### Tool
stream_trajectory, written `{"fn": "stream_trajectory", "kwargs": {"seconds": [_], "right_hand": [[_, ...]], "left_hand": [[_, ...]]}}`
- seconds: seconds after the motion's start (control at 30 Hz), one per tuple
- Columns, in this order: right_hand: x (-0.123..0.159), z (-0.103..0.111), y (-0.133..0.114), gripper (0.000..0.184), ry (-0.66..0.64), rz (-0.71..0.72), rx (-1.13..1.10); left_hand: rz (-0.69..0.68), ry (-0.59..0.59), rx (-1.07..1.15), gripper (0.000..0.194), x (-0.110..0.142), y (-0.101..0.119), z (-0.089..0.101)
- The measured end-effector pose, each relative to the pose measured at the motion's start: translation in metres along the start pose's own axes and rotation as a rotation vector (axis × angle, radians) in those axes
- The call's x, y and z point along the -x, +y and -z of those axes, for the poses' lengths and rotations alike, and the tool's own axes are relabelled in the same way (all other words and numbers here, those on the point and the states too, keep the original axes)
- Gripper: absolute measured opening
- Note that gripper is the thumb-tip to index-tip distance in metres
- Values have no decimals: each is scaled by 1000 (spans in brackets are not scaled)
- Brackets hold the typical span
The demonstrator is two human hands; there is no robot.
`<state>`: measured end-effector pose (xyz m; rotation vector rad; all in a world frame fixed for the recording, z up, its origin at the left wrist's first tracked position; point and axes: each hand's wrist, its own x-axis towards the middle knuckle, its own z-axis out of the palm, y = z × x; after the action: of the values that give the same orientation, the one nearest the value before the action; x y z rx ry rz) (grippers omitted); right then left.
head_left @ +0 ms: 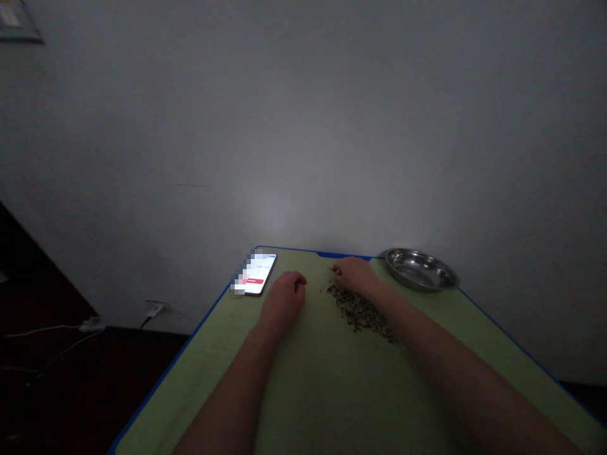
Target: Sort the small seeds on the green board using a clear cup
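A loose spread of small dark seed- or bean-like pieces [356, 311] lies on the green tabletop [322, 392]. At its far end is my right hand [355, 275], palm down, with thumb and fingertips drawn together. Something tiny and pale shows at those fingertips, too small to name. My right wrist and forearm cover part of the pieces. To the left of them, my left hand [284, 297] rests on the table with its fingers curled in. Nothing shows between its thumb and forefinger; its palm is hidden.
A shallow steel bowl [422, 270] stands at the far right edge. At the far left lies a phone [256, 275] with a lit screen, partly blurred out. The table has a blue rim and meets a grey wall [303, 126]. Cables and a plug [155, 310] are at lower left.
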<state>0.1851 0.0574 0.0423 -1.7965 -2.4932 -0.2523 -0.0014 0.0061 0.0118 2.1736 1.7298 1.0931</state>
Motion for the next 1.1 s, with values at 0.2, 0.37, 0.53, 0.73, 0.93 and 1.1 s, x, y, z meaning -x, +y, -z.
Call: {"fn": "stream_trajectory", "kwargs": {"seconds": [0.2, 0.37, 0.53, 0.73, 0.93, 1.1], "right_hand": [[0, 7, -8, 31, -15, 150, -96], [4, 12, -12, 31, -35, 246, -161], [12, 15, -14, 30, -57, 328, -215], [25, 20, -16, 33, -78, 418, -251], [44, 24, -16, 32, -92, 489, -265], [51, 30, -10, 30, -46, 479, -321]], "left_hand": [[8, 18, -32, 20, 0, 0, 0], [60, 43, -103, 21, -1, 2, 4], [96, 60, -136, 22, 0, 3, 7], [100, 56, -148, 21, 0, 3, 7], [104, 52, -138, 23, -1, 3, 6], [100, 52, -109, 23, -1, 3, 7]]}}
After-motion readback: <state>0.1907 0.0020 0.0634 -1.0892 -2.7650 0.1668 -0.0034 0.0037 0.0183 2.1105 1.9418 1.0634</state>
